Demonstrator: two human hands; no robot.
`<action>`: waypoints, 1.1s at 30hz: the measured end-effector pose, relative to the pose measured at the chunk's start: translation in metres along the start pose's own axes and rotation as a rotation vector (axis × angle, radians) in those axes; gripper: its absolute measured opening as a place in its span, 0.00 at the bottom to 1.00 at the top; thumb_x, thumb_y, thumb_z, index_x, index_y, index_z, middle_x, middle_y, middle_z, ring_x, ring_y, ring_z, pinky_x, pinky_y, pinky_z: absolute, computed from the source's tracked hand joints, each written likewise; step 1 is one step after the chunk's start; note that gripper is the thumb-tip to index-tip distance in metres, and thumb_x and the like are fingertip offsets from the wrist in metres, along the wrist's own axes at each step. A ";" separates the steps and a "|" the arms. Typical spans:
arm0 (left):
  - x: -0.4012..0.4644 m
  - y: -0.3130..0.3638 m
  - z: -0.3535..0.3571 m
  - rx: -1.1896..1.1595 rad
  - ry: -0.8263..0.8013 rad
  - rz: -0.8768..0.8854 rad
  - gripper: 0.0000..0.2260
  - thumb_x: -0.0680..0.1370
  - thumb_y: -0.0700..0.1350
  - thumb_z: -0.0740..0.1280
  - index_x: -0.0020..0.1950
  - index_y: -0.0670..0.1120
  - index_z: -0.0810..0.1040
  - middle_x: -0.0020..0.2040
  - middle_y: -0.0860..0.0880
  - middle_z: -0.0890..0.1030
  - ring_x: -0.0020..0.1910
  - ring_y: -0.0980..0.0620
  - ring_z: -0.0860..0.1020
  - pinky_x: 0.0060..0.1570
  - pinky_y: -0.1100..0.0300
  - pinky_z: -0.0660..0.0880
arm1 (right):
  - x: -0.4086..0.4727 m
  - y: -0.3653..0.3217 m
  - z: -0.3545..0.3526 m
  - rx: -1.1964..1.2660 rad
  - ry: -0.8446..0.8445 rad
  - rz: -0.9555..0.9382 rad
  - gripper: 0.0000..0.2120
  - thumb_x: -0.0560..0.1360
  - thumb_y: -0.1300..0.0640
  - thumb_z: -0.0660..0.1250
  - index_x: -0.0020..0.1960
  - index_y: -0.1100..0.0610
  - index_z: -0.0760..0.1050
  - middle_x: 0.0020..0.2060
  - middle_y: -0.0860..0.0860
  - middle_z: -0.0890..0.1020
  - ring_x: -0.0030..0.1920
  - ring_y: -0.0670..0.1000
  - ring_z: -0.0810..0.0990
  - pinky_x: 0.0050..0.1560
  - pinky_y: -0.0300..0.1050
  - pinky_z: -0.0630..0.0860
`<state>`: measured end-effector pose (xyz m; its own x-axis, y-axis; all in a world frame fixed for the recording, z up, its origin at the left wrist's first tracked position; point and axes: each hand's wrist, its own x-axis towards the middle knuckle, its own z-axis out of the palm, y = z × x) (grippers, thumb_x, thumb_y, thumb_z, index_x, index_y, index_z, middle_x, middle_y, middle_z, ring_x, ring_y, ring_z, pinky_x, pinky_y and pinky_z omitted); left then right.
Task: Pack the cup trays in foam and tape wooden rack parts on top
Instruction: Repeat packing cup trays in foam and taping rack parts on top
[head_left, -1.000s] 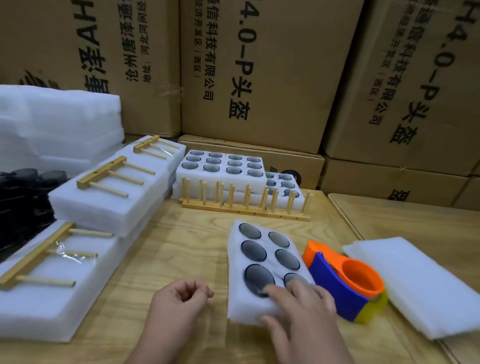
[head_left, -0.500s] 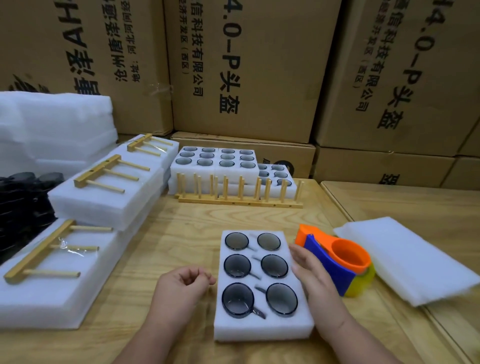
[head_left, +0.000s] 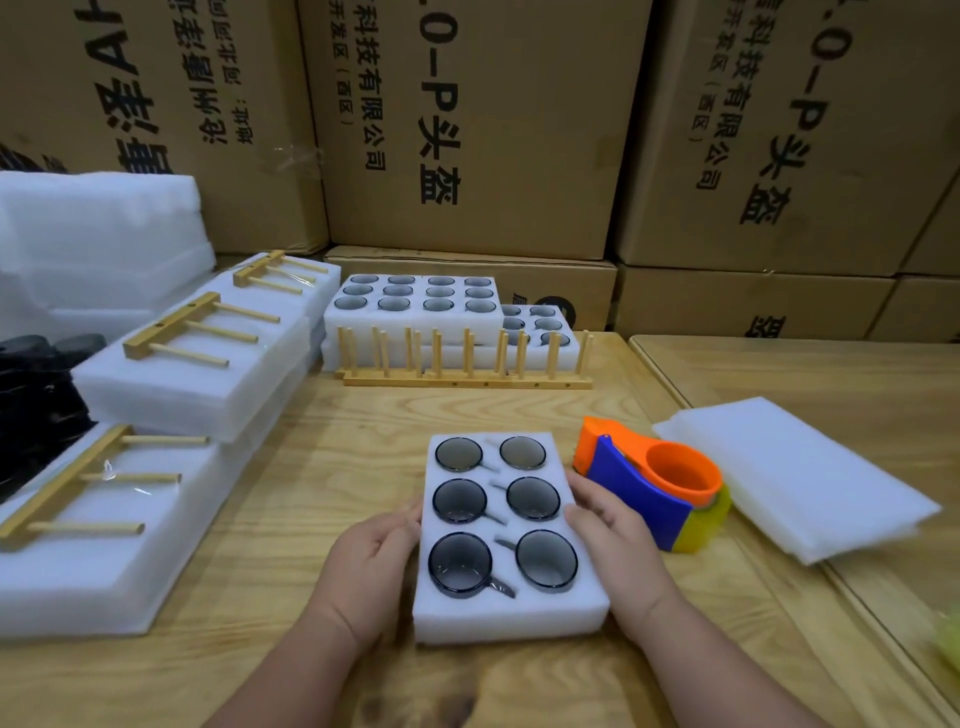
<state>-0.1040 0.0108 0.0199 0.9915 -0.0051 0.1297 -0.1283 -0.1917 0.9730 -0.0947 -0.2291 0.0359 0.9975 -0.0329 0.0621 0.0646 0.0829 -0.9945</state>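
A white foam cup tray (head_left: 506, 616) lies flat on the wooden table in front of me, with several dark glass cups (head_left: 460, 501) set in its holes. My left hand (head_left: 369, 566) holds its left side, fingers curled against the foam. On the tray's right edge my right hand (head_left: 615, 540) grips with thumb and fingers. A row of wooden rack parts (head_left: 462, 382) stands upright farther back. To the right lies a stack of white foam sheets (head_left: 795, 478).
An orange and blue tape dispenser (head_left: 649, 493) sits just right of my right hand. More cup trays (head_left: 415, 322) stand behind the rack. Foam bundles with taped wooden parts (head_left: 197, 395) fill the left side beside black items (head_left: 36, 405). Cardboard boxes (head_left: 467, 130) wall the back.
The cup tray went from tilted up to lying flat and nearer me. My left hand moved from a loose fist beside it onto its left side; my right hand shifted to its right edge.
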 end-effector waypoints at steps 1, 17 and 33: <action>0.000 0.000 0.000 0.009 0.010 -0.005 0.16 0.75 0.51 0.61 0.54 0.58 0.87 0.60 0.62 0.83 0.63 0.64 0.78 0.64 0.60 0.74 | 0.000 0.000 0.000 -0.001 -0.005 0.000 0.24 0.80 0.69 0.62 0.54 0.41 0.86 0.54 0.47 0.87 0.54 0.47 0.86 0.46 0.37 0.81; 0.003 -0.008 0.001 0.196 0.115 -0.059 0.12 0.79 0.49 0.67 0.37 0.49 0.84 0.53 0.64 0.85 0.52 0.66 0.81 0.51 0.62 0.74 | 0.009 0.015 -0.017 0.103 0.170 0.082 0.18 0.76 0.70 0.60 0.41 0.56 0.85 0.44 0.60 0.87 0.41 0.57 0.83 0.41 0.50 0.79; -0.002 0.007 0.003 0.205 0.196 -0.155 0.17 0.84 0.51 0.62 0.41 0.56 0.87 0.41 0.57 0.87 0.43 0.63 0.83 0.51 0.58 0.78 | 0.008 0.025 -0.017 0.077 0.181 0.020 0.06 0.68 0.55 0.68 0.43 0.52 0.82 0.38 0.55 0.85 0.37 0.52 0.80 0.39 0.50 0.77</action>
<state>-0.1066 0.0070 0.0257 0.9737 0.2248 0.0361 0.0509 -0.3695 0.9278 -0.0853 -0.2447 0.0102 0.9779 -0.2080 0.0194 0.0539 0.1614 -0.9854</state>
